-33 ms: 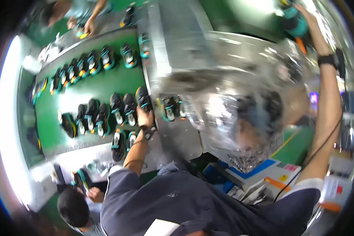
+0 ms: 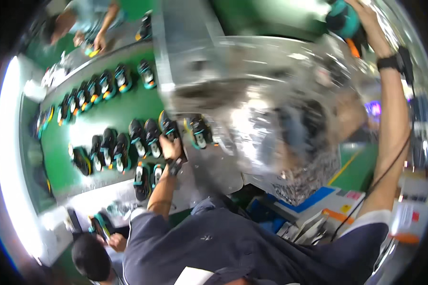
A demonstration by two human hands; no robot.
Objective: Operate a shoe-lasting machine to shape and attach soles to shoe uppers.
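My left hand [image 2: 170, 146] is closed on the near end of a black shoe [image 2: 167, 122] with teal and orange trim. That shoe is at the right end of a row on the green belt [image 2: 109, 111]. Far to the right, my raised right hand [image 2: 370, 24] grips a teal-and-black shoe [image 2: 343, 20] with an orange part. The top edge of the view cuts off some of it. Just right of my left hand, another black shoe [image 2: 198, 132] rests on the metal edge.
A shiny metal machine housing [image 2: 266, 61] stands between my arms, blurred. More shoes [image 2: 106, 84] line the belt's far side. One co-worker's hand [image 2: 100, 42] is at the far left; another's [image 2: 117, 242] is at the near left by a shoe. A blue-and-white unit [image 2: 314, 202] is below the housing.
The whole view has shifted, so the belt, shoes and machine appear farther left. My left hand stays on its shoe. The right hand still holds its shoe, now closer to the top edge.
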